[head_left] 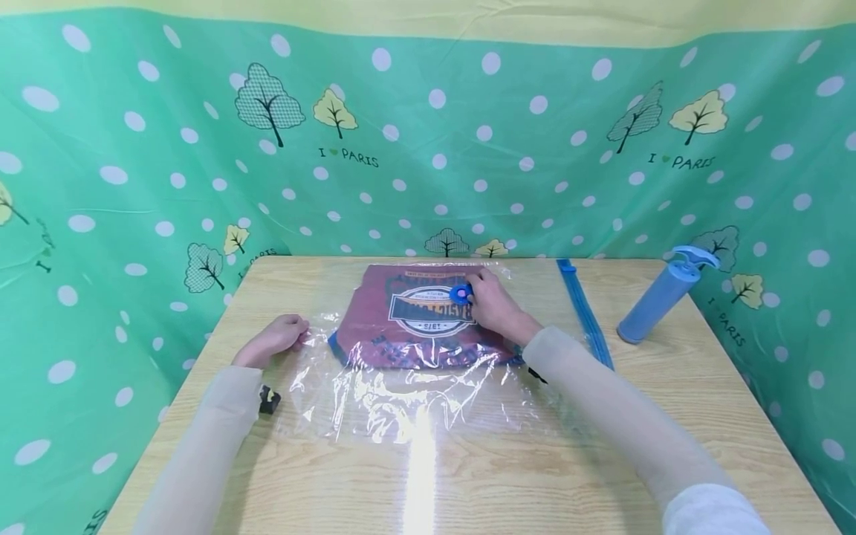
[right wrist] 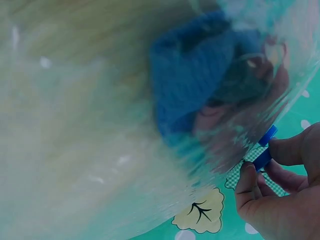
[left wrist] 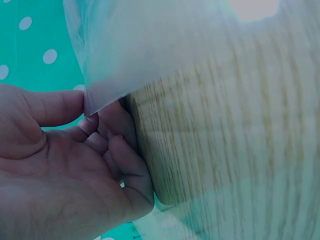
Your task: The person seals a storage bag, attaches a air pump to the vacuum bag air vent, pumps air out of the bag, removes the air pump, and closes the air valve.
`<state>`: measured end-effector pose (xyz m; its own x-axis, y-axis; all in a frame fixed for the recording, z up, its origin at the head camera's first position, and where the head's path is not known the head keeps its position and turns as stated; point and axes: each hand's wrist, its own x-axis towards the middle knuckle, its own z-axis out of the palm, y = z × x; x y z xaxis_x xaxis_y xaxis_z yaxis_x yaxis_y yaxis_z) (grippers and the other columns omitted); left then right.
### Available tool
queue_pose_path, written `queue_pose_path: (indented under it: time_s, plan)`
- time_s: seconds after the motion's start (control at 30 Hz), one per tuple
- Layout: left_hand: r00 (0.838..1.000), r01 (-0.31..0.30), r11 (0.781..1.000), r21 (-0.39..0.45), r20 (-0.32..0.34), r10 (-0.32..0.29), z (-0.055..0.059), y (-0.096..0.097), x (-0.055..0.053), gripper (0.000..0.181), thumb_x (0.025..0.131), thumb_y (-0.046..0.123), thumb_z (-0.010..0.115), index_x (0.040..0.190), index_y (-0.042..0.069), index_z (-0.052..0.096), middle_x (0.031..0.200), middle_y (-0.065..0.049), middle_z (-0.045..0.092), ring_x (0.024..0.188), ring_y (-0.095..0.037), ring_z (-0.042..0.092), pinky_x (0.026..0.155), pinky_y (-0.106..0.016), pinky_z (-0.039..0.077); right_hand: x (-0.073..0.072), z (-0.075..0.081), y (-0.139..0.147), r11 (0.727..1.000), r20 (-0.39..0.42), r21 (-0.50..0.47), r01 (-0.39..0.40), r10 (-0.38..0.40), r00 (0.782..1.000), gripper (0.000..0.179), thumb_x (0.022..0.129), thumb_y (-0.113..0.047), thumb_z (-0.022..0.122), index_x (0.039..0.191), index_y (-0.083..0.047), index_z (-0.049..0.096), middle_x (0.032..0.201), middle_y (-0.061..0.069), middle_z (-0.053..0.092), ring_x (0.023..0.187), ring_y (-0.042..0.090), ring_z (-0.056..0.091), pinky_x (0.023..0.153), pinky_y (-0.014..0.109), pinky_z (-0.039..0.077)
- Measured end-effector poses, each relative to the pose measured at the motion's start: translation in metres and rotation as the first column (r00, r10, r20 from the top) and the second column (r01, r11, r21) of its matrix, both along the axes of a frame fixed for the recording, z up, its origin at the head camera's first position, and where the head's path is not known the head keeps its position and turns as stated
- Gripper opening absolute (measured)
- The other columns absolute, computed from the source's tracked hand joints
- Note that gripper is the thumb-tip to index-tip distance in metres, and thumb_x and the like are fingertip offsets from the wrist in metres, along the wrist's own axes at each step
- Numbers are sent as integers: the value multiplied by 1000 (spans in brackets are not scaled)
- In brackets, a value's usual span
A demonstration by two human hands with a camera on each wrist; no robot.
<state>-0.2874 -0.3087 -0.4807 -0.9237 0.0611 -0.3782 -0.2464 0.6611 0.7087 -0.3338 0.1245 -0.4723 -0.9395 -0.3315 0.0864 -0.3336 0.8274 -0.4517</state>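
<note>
A clear plastic storage bag [head_left: 381, 405] lies on the table with a folded dark red garment [head_left: 371, 316] inside, printed and blue at its edges. My right hand [head_left: 495, 305] is over the garment and pinches the round blue valve [head_left: 458, 294] on the bag. In the right wrist view, the thumb and fingers hold the blue valve piece [right wrist: 262, 159] at the film's surface. At the bag's left side is my left hand [head_left: 273, 339]. Its thumb and fingers pinch an edge of the clear film [left wrist: 130, 55], lifted in the left wrist view.
A blue zip strip [head_left: 583, 308], its slider at the far end, runs along the bag's right side. Farther right, a blue hand pump [head_left: 658, 301] stands upright on the wooden table [head_left: 508, 483]. A green dotted curtain [head_left: 428, 178] hangs behind and at both sides.
</note>
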Motion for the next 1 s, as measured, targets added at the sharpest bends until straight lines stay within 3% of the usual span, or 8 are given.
queue_pose_path:
  time_s: [0.7, 1.0]
  plan:
    - [1000, -11, 999, 32, -13, 11, 1, 2, 1, 30, 112, 15, 39, 90, 4, 56, 84, -3, 56, 76, -16, 55, 75, -32, 45, 5, -4, 14, 996, -8, -86, 7, -8, 1000, 44, 99, 4, 66, 141, 10, 55, 149, 30, 47, 131, 43, 53, 111, 51, 46]
    - [1000, -19, 999, 29, 3, 19, 1, 1, 1, 29, 113, 16, 39, 92, 4, 56, 85, -4, 56, 77, -16, 55, 76, -33, 44, 10, -4, 20, 997, -11, -81, 5, -6, 1000, 42, 99, 5, 65, 140, 11, 56, 141, 28, 52, 127, 41, 55, 108, 50, 49]
